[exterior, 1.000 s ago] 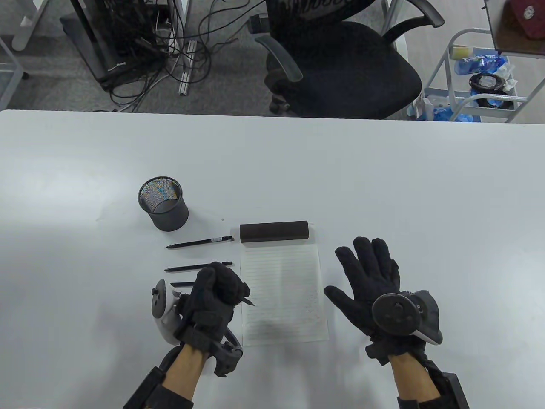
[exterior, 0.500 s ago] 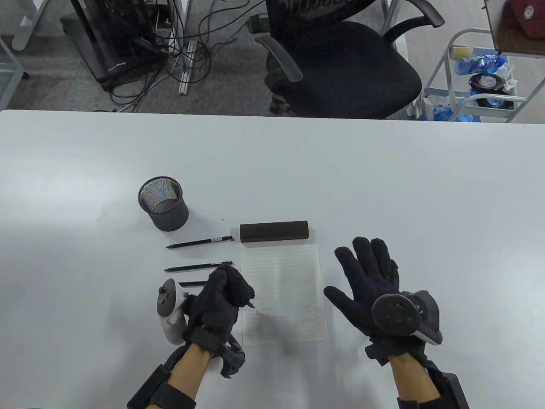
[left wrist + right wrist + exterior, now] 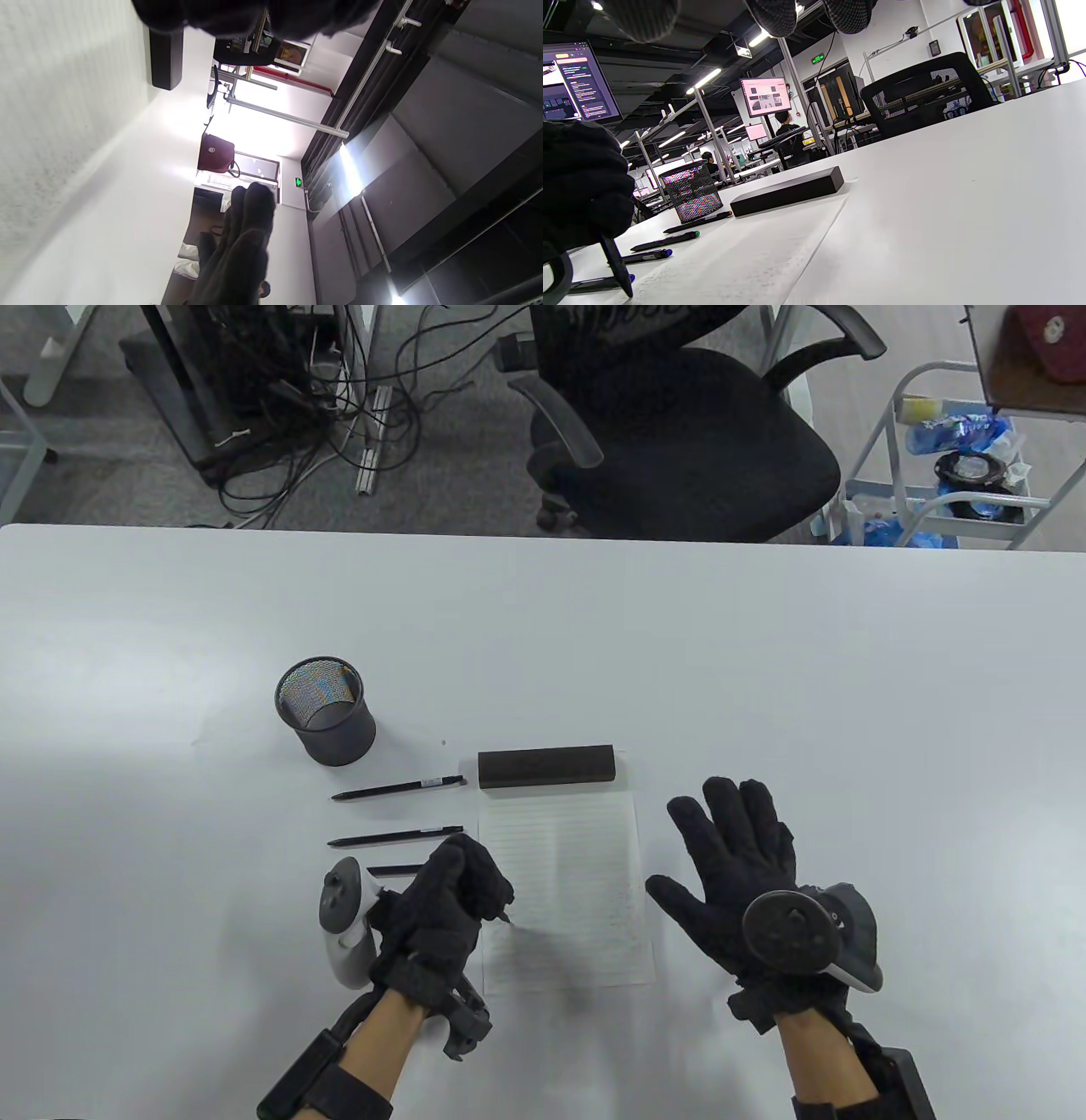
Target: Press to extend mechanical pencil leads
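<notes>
A mesh cup [image 3: 326,711] stood farthest left on the table [image 3: 764,661], upright. Below it, three pencils lay flat, one under the other: the top pencil [image 3: 399,788], the middle pencil [image 3: 395,837] and a third pencil [image 3: 395,869], partly hidden by the left hand [image 3: 441,899]. That hand was curled into a fist around a fourth pencil [image 3: 504,914], gripping it nearly upright with only the tip showing under the fingers. In the right wrist view the held tip [image 3: 617,264] pointed down at the left edge of the paper; whether it touched could not be told. The thumb's place on the pencil's top was hidden.

The paper [image 3: 564,891] lay beside the fist, lined, with a dark block [image 3: 545,765] resting across its top edge.

To the right of the sheet, the right hand [image 3: 738,874] was open, fingers spread, holding nothing, just above or on the table, apart from the paper's right edge. Its tracker [image 3: 806,933] sat on the back of the hand.
</notes>
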### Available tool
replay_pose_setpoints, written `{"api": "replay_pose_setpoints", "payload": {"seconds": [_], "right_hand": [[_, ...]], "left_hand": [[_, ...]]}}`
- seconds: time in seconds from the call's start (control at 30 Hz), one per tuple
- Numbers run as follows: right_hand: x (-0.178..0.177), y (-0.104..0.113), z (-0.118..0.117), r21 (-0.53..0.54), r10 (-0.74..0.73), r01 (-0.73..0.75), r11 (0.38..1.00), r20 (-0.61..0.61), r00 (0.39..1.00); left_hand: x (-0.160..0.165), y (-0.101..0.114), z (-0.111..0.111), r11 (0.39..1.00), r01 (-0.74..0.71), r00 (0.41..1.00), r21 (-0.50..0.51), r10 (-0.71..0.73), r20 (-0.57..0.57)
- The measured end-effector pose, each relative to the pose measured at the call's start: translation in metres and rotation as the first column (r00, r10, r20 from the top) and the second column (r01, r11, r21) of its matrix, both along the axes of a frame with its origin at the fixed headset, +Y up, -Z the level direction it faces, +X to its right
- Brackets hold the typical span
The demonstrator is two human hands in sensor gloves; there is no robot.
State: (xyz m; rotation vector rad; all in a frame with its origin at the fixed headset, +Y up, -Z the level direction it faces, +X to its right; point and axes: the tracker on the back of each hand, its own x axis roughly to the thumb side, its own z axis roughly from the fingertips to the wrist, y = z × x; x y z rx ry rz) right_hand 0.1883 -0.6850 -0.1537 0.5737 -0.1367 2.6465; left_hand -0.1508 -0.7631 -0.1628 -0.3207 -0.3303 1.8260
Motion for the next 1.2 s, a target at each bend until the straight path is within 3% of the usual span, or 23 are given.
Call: {"api": "replay_pose_setpoints", "payload": {"seconds": [0.2,0.3,0.4,0.53,0.77,0.87,1.03,1.2], "right_hand": [[0.0,0.0,0.0,0.003,0.0,0.0,1.0,-0.002,1.0],[0.0,0.001,0.0,0.004,0.001,-0.001,1.0,-0.004,1.0],[0.0,0.001,0.0,0.005,-0.002,0.002,1.0,-0.004,1.0],[0.0,0.001,0.0,0.004,0.001,-0.001,1.0,-0.003,1.0],[0.0,0.001,0.0,0.009,-0.001,0.001,1.0,-0.005,1.0],[0.0,0.001,0.0,0.009,0.003,-0.003,1.0,-0.008,1.0],[-0.001,0.001,0.0,0.008,0.005,-0.005,1.0,-0.008,1.0],[-0.001,0.001,0.0,0.007,0.007,-0.007,1.0,-0.005,1.0]], "left_hand": [[0.004,0.001,0.0,1.0,0.012,0.999,0.014,-0.012,0.038],[0.006,0.016,-0.001,0.995,0.026,0.996,0.092,-0.034,0.077],[0.007,0.031,0.001,0.974,0.148,0.986,0.171,-0.16,0.057],[0.007,0.048,0.003,0.89,0.379,0.923,0.255,-0.382,-0.039],[-0.01,0.067,0.011,0.719,0.618,0.781,0.319,-0.608,-0.141],[-0.022,0.075,0.017,0.57,0.749,0.649,0.339,-0.733,-0.203],[-0.026,0.087,0.03,0.135,0.909,0.286,0.395,-0.89,-0.355],[-0.02,0.084,0.039,-0.105,0.907,0.084,0.407,-0.904,-0.42]]}}
